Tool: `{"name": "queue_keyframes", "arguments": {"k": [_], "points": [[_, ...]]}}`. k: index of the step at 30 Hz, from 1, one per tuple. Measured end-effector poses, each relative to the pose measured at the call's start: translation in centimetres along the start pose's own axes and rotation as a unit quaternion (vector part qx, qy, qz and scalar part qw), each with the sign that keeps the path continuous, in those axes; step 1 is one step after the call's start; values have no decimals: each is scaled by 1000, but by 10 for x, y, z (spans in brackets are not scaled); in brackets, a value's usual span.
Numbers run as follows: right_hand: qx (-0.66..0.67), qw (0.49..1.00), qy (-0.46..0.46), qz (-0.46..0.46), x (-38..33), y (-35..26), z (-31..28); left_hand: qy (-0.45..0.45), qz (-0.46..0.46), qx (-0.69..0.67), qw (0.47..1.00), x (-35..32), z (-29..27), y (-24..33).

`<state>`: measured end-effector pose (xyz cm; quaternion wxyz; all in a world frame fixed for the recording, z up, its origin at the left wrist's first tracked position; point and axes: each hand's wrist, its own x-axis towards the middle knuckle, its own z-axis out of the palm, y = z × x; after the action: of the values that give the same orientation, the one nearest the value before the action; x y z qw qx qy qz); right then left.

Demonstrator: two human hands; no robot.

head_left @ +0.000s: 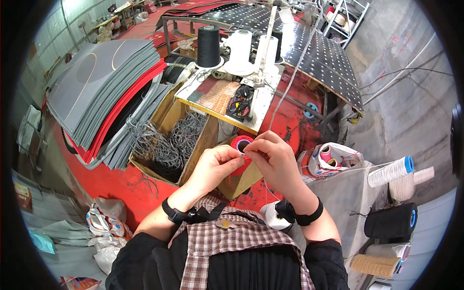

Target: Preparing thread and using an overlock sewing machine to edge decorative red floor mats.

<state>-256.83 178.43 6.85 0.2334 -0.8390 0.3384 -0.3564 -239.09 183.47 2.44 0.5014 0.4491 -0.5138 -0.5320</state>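
Note:
My left hand (220, 164) and my right hand (275, 157) meet in front of me, their fingertips pinched close together. Behind the fingertips sits a red thread spool (239, 140) with a pale core, partly covered by my hands. A thin white thread (265, 187) drops from beneath my right hand, which seems to pinch it. What lies between my left fingertips is too small to make out. Just below my right wrist stands a white thread cone (274, 215).
To the left are a cardboard box (204, 145) of tangled grey cord and a stack of grey and red sheets (104, 92). Ahead, a machine table (267, 104) carries black and white cones. On the right, a grey ledge (333, 203) holds several spools beside a bag (314, 162).

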Motion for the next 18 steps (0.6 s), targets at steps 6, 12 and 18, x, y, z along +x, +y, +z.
{"name": "queue_keyframes", "arguments": {"k": [6,12,18], "points": [[69,994,-59,68,-3,4,6,19,-2,-106,994,-1,-1,0],[152,975,-36,158,-7,4,11,67,0,-119,991,1,2,-5],[184,972,-22,142,-13,-3,19,97,21,-101,990,2,5,-8]]}}
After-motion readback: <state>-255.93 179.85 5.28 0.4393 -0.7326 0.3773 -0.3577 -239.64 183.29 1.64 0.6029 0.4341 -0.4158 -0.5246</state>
